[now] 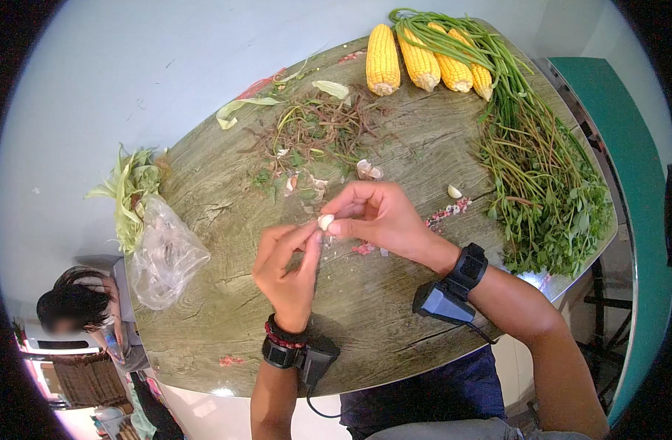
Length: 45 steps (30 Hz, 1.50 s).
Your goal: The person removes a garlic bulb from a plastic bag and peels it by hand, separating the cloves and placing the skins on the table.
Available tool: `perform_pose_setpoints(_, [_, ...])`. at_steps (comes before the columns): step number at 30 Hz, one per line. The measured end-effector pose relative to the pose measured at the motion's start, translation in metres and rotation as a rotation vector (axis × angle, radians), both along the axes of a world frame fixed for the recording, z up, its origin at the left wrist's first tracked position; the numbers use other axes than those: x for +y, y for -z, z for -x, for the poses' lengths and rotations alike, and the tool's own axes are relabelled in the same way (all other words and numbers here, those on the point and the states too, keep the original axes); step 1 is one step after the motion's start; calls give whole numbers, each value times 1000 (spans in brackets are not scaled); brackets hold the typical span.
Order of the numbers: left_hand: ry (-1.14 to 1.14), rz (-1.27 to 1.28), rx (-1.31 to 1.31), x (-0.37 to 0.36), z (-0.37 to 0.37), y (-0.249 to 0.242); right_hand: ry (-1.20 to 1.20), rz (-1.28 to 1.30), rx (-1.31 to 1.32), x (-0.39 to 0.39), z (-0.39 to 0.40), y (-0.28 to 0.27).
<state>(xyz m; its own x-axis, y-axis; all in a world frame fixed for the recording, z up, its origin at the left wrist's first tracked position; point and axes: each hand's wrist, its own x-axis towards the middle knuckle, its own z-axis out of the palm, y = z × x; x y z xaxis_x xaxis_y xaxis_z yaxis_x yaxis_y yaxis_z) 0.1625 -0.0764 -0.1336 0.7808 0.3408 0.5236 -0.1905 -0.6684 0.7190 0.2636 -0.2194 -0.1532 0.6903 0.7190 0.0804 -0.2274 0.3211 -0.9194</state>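
A small whitish garlic clove is pinched between the fingertips of both hands over the middle of the table. My left hand grips it from the lower left, fingers closed. From the right, my right hand holds it between thumb and forefinger. Just beyond the hands lie garlic skins and a few larger pieces of garlic. One peeled garlic clove rests alone to the right of my right hand.
A heap of stems and leaf scraps lies at the back of the wooden table. Several corn cobs and long green beans sit back right, above leafy greens. A plastic bag and corn husks are left. Another person is beyond.
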Motion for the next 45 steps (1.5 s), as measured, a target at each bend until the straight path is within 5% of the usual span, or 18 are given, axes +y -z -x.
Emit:
perform_pose_setpoints(23, [1,-61,-8,-2,0,2,-75,4,-51,0,2,-1])
perform_pose_setpoints(38, [-176,218,-42,9,-3,9,-109,5,-93,1,5,-3])
perform_pose_setpoints(45, [-112,47,129,13,-1,12,-99,-50,2,4,4,0])
